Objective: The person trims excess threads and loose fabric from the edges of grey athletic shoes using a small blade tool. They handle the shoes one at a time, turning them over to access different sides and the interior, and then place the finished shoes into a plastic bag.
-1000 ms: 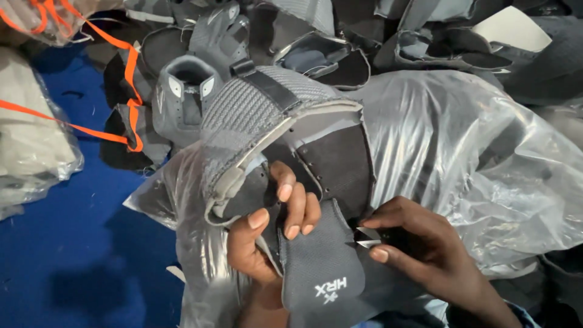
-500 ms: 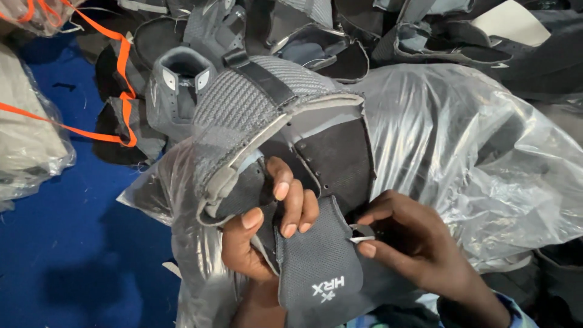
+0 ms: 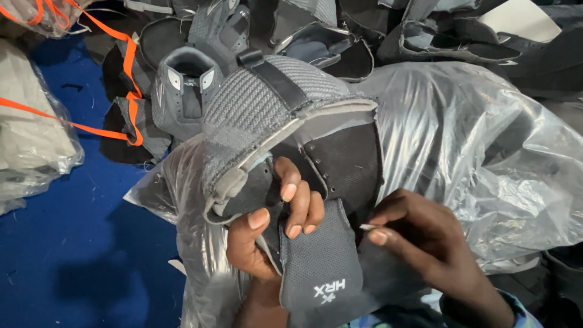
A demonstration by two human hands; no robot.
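Since the earlier frames the right hand (image 3: 425, 243) has slid in from the lower right toward the shoe upper (image 3: 285, 127), its fingertips now at the edge of the black inner panel, while the upper itself has barely shifted. The left hand (image 3: 267, 237) is closed on the upper from below: the thumb presses on the rim of the opening and the fingers curl over the black lining just above the tongue (image 3: 319, 261). The right hand is nearly closed, thumb and forefinger pinched around a small pale sliver; what that sliver is cannot be told. The upper is unsoled, grey knit on the outside with a black strap across the top, a grey padded collar and a dark mesh tongue hanging down toward the camera. It is held in front of a crumpled clear plastic bag (image 3: 473, 158), with more grey uppers (image 3: 182, 91) heaped behind on a blue surface (image 3: 73, 255).
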